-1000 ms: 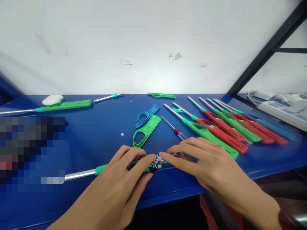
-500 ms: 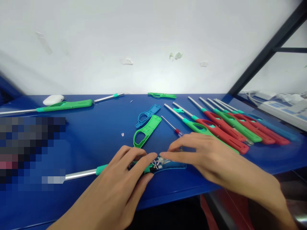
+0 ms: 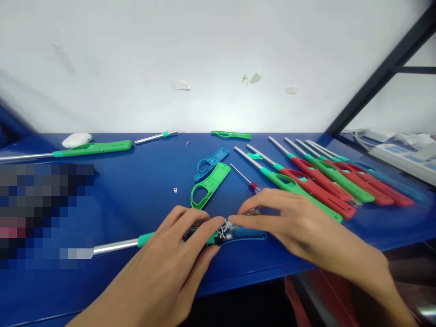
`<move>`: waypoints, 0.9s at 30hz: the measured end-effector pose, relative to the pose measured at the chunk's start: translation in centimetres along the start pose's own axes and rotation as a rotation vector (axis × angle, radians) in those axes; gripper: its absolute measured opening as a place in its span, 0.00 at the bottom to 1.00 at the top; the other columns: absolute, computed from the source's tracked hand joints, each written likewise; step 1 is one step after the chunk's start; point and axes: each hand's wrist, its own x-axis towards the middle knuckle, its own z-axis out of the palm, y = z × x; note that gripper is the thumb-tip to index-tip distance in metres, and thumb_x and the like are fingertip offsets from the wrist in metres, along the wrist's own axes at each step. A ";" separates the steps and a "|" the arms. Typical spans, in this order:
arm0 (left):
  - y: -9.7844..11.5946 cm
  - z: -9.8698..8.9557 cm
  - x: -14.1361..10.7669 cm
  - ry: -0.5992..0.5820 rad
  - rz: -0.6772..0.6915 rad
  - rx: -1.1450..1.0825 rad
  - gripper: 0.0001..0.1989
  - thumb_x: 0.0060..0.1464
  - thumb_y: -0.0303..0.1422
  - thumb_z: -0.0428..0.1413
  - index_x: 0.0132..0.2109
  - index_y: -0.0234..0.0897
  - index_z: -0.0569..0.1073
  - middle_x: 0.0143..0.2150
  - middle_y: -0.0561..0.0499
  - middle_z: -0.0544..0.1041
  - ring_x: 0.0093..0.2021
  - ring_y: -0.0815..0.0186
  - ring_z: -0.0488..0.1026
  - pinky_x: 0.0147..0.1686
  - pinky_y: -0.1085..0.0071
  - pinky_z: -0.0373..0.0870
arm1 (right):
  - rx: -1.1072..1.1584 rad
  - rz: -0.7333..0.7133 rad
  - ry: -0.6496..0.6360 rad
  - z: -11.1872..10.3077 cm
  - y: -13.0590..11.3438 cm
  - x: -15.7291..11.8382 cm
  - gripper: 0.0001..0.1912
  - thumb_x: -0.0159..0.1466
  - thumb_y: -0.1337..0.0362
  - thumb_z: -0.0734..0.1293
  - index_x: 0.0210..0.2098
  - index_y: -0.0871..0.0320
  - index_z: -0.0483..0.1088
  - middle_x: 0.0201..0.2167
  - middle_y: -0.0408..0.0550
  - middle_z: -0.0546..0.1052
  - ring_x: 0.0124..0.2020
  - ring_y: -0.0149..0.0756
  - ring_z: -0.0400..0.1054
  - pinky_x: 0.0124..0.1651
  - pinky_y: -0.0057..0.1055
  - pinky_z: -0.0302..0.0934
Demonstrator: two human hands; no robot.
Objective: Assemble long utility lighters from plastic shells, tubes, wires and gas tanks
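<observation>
An opened blue lighter (image 3: 247, 233) lies near the table's front edge, its metal tube pointing left and its inner parts and white wires showing. My left hand (image 3: 177, 254) is closed round its middle, with fingertips beside the wires. My right hand (image 3: 289, 222) pinches a small clear part (image 3: 235, 224) at the lighter's handle; the fingertips partly cover it. Behind my hands lie a green half shell (image 3: 210, 185), a blue half shell (image 3: 211, 163) and a screwdriver (image 3: 245, 179) with a red and clear handle.
Several red, green and blue lighters (image 3: 323, 181) lie side by side on the right. At the back left are a green lighter (image 3: 98, 147), a white case (image 3: 76, 140) and a metal tube (image 3: 156, 138). A green shell piece (image 3: 231, 135) rests by the wall.
The whole view has shifted slightly. My hands stay at the opened lighter, with only a slight movement of the right wrist.
</observation>
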 end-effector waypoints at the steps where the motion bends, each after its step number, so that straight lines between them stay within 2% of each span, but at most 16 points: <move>1: 0.0 0.0 0.0 -0.003 0.000 -0.002 0.19 0.79 0.28 0.47 0.71 0.42 0.65 0.59 0.50 0.82 0.59 0.57 0.79 0.64 0.50 0.78 | 0.008 0.000 0.006 0.1 0.0 -0.1 0.31 0.75 0.81 0.61 0.66 0.48 0.81 0.55 0.50 0.84 0.49 0.40 0.81 0.53 0.39 0.77; 5: 0.0 0.0 0.3 -0.010 0.014 -0.008 0.19 0.79 0.28 0.47 0.71 0.43 0.65 0.59 0.51 0.82 0.59 0.57 0.78 0.64 0.50 0.77 | 0.029 -0.006 0.020 0.4 0.1 -0.3 0.32 0.74 0.82 0.60 0.66 0.49 0.80 0.55 0.50 0.84 0.51 0.40 0.80 0.54 0.39 0.77; 15: 0.0 -0.3 0.3 -0.016 0.022 -0.049 0.20 0.78 0.25 0.47 0.70 0.43 0.67 0.58 0.50 0.81 0.57 0.58 0.77 0.62 0.54 0.77 | -0.027 -0.027 0.008 0.7 -0.2 0.1 0.34 0.72 0.83 0.59 0.66 0.48 0.81 0.52 0.51 0.85 0.47 0.41 0.80 0.49 0.39 0.78; 21: 0.1 -0.4 0.3 -0.001 0.021 -0.059 0.19 0.77 0.24 0.49 0.68 0.42 0.70 0.56 0.50 0.81 0.55 0.59 0.77 0.61 0.55 0.77 | -0.022 0.004 -0.023 0.7 -0.9 0.0 0.31 0.73 0.81 0.63 0.67 0.49 0.79 0.51 0.50 0.85 0.46 0.41 0.81 0.50 0.40 0.79; 24: 0.0 -0.3 0.2 0.002 0.028 -0.061 0.19 0.77 0.23 0.49 0.68 0.42 0.71 0.57 0.49 0.81 0.56 0.59 0.77 0.61 0.57 0.77 | 0.001 0.019 -0.017 0.8 -1.0 -0.1 0.30 0.74 0.80 0.62 0.67 0.49 0.80 0.53 0.51 0.85 0.48 0.41 0.81 0.53 0.41 0.78; 27: 0.0 -0.3 0.3 -0.004 0.040 -0.056 0.19 0.77 0.23 0.48 0.67 0.42 0.72 0.57 0.49 0.81 0.55 0.59 0.76 0.59 0.58 0.79 | 0.035 0.058 0.005 1.1 -1.0 -0.5 0.31 0.75 0.79 0.61 0.67 0.47 0.80 0.54 0.52 0.83 0.49 0.41 0.80 0.51 0.39 0.78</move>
